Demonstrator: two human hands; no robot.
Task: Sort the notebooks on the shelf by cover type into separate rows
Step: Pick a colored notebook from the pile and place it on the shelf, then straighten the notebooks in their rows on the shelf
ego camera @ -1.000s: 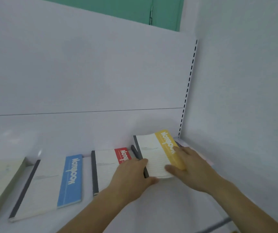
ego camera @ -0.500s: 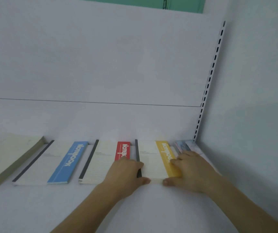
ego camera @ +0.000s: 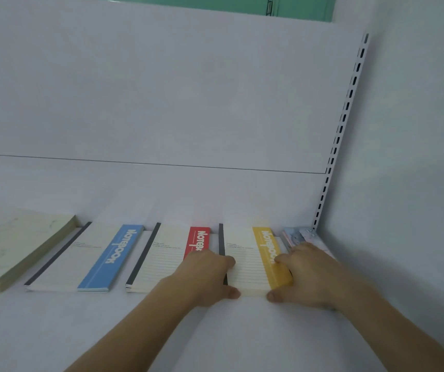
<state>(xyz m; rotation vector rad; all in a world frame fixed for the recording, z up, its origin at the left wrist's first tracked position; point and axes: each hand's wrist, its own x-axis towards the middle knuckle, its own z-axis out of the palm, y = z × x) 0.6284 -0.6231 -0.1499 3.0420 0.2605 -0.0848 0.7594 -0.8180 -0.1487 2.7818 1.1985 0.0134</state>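
Note:
A row of notebooks lies flat at the back of the white shelf (ego camera: 215,331). From left: a plain cream stack (ego camera: 14,251), a blue-banded notebook (ego camera: 86,259), a red-banded notebook (ego camera: 161,259) and a yellow-banded notebook (ego camera: 247,261). My left hand (ego camera: 202,277) grips the yellow-banded notebook's left edge, thumb at its front edge, and covers part of the red-banded one. My right hand (ego camera: 309,275) grips its right edge over the yellow band. A pale illustrated notebook (ego camera: 298,236) sits in the right corner, partly hidden behind my right hand.
The shelf's white back panel (ego camera: 161,116) rises behind the notebooks. A side wall (ego camera: 408,183) with a slotted upright (ego camera: 344,124) closes the right end. In front of the row is bare shelf surface, crossed by my forearms.
The yellow-banded notebook, tilted and raised a second ago, now lies flat and straight in line with the row. Both hands stayed on its sides. The camera view shifted right.

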